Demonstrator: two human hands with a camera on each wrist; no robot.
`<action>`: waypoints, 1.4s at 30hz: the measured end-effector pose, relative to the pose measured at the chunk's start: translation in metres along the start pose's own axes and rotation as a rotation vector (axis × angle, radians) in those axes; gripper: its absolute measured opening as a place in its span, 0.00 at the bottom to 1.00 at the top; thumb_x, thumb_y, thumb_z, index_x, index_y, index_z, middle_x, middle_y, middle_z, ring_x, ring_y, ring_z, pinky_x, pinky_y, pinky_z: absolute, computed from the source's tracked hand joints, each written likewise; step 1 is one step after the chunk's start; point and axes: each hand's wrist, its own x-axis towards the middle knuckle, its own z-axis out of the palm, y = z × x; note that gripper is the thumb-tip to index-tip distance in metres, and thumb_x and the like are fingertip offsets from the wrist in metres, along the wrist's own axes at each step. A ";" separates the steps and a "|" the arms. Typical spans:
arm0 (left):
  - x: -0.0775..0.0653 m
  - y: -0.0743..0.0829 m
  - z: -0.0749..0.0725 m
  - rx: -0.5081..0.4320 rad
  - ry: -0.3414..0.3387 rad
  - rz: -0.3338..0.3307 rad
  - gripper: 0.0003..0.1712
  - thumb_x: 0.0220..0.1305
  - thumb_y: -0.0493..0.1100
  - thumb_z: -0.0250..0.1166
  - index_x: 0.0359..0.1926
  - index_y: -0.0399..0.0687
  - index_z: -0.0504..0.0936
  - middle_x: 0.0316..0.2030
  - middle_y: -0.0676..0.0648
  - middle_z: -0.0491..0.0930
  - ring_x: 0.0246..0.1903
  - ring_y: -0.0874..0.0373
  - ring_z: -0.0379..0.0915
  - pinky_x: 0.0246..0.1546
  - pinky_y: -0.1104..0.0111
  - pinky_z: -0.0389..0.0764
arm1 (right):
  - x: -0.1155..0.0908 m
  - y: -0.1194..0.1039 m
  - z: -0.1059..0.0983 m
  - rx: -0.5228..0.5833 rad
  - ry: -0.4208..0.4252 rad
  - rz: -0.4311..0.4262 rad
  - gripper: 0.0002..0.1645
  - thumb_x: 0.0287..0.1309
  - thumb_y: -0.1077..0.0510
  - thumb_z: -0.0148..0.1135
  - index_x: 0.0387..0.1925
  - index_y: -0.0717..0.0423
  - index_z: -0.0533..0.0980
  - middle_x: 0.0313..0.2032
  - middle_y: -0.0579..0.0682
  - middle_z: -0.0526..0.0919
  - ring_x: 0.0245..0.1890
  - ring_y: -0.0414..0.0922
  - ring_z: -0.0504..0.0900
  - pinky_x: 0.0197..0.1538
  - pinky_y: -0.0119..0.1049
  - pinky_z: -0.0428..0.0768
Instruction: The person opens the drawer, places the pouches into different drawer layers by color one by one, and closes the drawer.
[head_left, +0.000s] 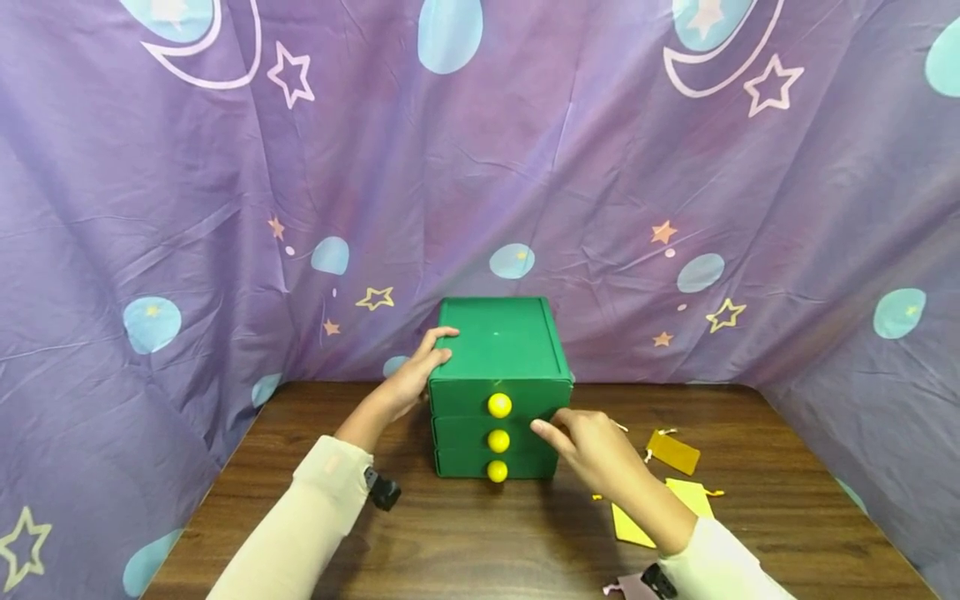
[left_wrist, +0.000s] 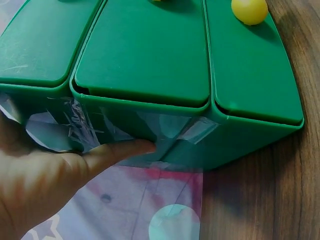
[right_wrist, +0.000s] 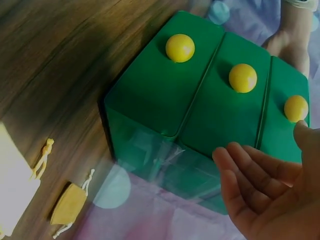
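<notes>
A green three-drawer box (head_left: 502, 337) stands on the table, its drawers pushed in. On the front, one above another, are a top yellow knob (head_left: 499, 406), a middle yellow knob (head_left: 498, 441) and a bottom yellow knob (head_left: 497, 472). My left hand (head_left: 405, 385) rests on the box's left side, fingers over the upper edge. The left wrist view shows its extended thumb (left_wrist: 125, 150) along the taped side wall. Just in front of the box's right front edge is my right hand (right_wrist: 280, 195), holding nothing, its fingers loosely bent and the thumb near the top knob.
To the right on the wooden table (head_left: 450, 542) lie a small mustard-coloured drawstring pouch (head_left: 673, 452) and a larger bright yellow one (head_left: 692, 498), partly under my right forearm. A pale pink pouch (head_left: 633, 588) shows at the bottom edge. A patterned purple cloth (head_left: 480, 183) hangs behind.
</notes>
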 end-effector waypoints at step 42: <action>0.000 -0.002 0.001 0.044 0.023 0.046 0.28 0.79 0.46 0.43 0.76 0.53 0.54 0.75 0.33 0.49 0.67 0.36 0.58 0.69 0.43 0.61 | 0.026 -0.027 0.022 1.443 -0.381 0.460 0.42 0.78 0.37 0.46 0.59 0.77 0.69 0.57 0.75 0.79 0.50 0.53 0.87 0.60 0.47 0.80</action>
